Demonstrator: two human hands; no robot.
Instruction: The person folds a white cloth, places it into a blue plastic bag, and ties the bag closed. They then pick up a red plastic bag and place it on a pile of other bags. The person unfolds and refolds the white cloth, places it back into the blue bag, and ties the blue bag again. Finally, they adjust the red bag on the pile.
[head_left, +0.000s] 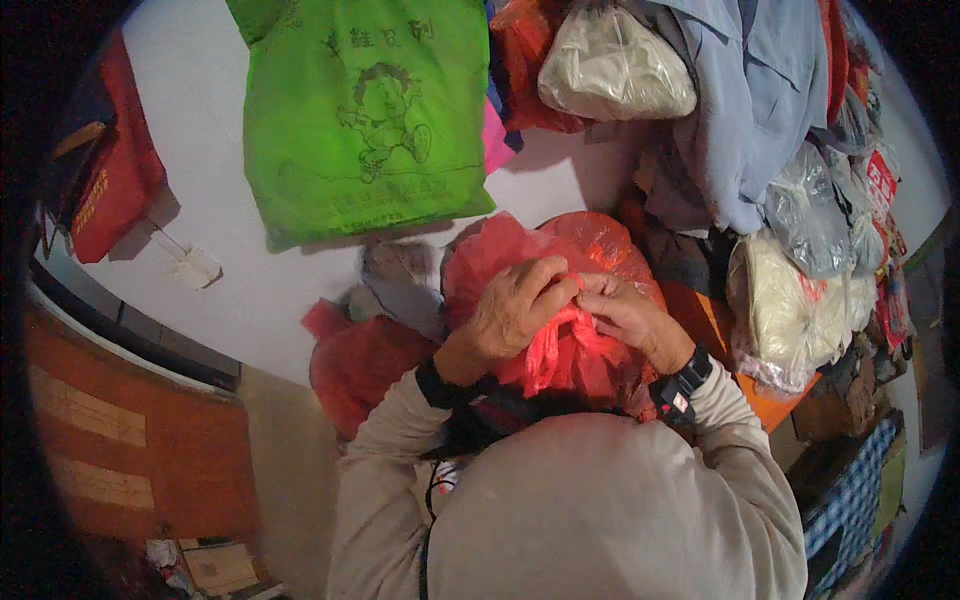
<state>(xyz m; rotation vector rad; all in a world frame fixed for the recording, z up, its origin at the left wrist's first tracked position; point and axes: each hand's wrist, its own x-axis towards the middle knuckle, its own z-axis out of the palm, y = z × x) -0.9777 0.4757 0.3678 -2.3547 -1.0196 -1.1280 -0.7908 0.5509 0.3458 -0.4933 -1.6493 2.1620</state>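
Both my hands are together in the middle of the head view, on the gathered top of a red plastic bag (590, 365). My left hand (510, 308) has its fingers curled and pinched on the twisted red plastic. From the other side my right hand (632, 316) pinches the same plastic between thumb and fingers. A loose tail of the bag hangs down below the fingertips. What the bag contains cannot be made out. Just behind it bulges another red plastic bag (605, 245). A darker red bag (365, 360) lies left of my left wrist, beside a greyish translucent bag (400, 285).
A bright green printed bag (365, 120) hangs on the white wall ahead. To its right are a clear bag of white material (618, 65) and a blue-grey garment (750, 110). Several clear bags (790, 310) hang at the right, near an orange surface (700, 315). A dark red bag (120, 165) hangs far left.
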